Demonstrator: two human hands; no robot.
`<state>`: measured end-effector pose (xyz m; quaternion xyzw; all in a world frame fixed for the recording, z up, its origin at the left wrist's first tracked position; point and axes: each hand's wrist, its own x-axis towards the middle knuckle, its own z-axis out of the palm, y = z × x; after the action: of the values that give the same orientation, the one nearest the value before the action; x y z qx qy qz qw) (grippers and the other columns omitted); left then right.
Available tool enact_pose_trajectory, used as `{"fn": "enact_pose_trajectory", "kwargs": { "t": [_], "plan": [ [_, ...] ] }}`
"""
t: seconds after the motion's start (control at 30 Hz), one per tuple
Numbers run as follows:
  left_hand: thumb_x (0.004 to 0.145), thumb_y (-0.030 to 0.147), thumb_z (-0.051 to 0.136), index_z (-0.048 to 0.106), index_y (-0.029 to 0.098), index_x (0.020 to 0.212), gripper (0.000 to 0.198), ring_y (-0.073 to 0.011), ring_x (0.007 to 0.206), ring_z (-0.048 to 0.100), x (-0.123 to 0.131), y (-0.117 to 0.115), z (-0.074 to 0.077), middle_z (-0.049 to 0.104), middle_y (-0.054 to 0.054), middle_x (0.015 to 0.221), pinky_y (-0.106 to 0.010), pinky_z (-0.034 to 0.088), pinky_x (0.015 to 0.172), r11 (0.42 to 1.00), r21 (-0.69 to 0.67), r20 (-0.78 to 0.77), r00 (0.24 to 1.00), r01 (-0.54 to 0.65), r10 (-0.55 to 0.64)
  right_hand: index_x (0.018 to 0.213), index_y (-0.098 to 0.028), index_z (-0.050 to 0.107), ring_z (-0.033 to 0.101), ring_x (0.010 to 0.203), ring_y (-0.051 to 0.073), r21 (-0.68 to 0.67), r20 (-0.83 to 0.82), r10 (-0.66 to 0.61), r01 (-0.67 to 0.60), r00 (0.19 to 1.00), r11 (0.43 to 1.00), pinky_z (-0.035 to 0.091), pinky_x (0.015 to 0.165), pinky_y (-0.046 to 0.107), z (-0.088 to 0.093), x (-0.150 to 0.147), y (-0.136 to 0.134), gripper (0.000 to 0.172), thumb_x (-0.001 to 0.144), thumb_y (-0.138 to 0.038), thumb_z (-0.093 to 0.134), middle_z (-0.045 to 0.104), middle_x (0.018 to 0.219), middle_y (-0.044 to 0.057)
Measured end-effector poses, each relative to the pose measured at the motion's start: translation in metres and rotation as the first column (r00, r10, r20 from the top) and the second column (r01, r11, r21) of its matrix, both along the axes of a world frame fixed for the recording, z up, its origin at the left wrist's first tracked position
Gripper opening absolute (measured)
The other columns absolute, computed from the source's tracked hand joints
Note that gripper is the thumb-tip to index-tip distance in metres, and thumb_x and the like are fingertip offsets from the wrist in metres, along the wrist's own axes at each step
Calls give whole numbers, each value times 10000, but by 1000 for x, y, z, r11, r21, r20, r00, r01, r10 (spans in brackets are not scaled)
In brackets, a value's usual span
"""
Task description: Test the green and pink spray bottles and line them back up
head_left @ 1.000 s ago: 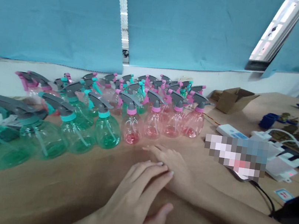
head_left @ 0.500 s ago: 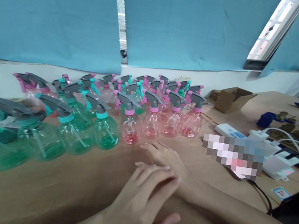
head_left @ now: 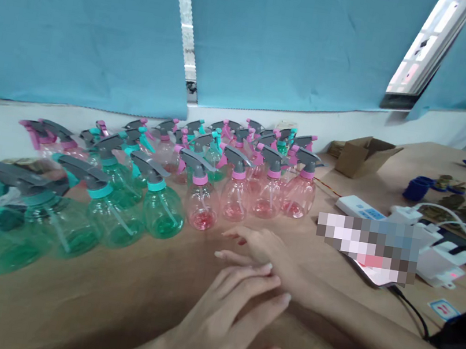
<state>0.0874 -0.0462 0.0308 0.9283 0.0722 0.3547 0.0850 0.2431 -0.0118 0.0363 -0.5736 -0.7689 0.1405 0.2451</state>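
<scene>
- The left hand (head_left: pixel 217 321) has shifted rightward, its fingertips now farther along toward the right wrist (head_left: pixel 299 284)
- The right hand (head_left: pixel 270 249) has arched, fingers more bent
- The right thumb (head_left: pixel 230 257) now shows clearly, apart from the fingers

Left hand (head_left: pixel 217 321) and right hand (head_left: pixel 264 248) cross in front of green spray bottles (head_left: pixel 162 212) and pink spray bottles (head_left: pixel 203 202).
From here, the nearer hand's spread fingers overlap the other's wrist at the table (head_left: pixel 109 302); an open cardboard box (head_left: pixel 351 160) stands beyond.

workroom, table (head_left: pixel 123 292), rows of spray bottles (head_left: pixel 163 213)
</scene>
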Motion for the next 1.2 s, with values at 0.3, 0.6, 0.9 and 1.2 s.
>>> {"fn": "enact_pose_trajectory", "kwargs": {
  "t": [0.3,0.6,0.9,1.2],
  "plan": [
    [846,81,499,489,107,1221,376,-278,1172,475,-14,5,5,534,-163,1207,-450,423,957,997,-64,-10,999,-35,34,1081,-165,579,630,902,251,167,-69,-270,277,961,946,470,727,370,12,25,34,352,851,-419,501,660,1064,102],
    [858,37,478,497,154,1198,360,-224,1087,524,-32,9,-10,556,-110,1136,-364,468,909,974,-148,-71,984,-171,162,1323,-42,388,574,1075,343,159,-74,-303,311,950,937,451,825,433,11,16,74,704,827,-533,483,594,1185,219],
    [901,161,465,502,223,1133,243,-211,988,575,-32,29,-16,567,-59,1064,-392,484,849,854,-356,-44,919,-381,392,1242,-94,445,623,953,353,160,19,-367,360,930,919,462,723,425,12,12,67,674,804,-605,448,633,1108,182],
    [791,302,661,281,217,1342,675,-307,1260,383,-2,44,-32,373,-130,1364,-531,358,982,715,-541,-54,866,-443,496,1101,-176,543,649,778,269,128,110,-283,269,953,955,432,598,332,30,24,-10,570,778,-641,475,685,880,85]
  ]
}}
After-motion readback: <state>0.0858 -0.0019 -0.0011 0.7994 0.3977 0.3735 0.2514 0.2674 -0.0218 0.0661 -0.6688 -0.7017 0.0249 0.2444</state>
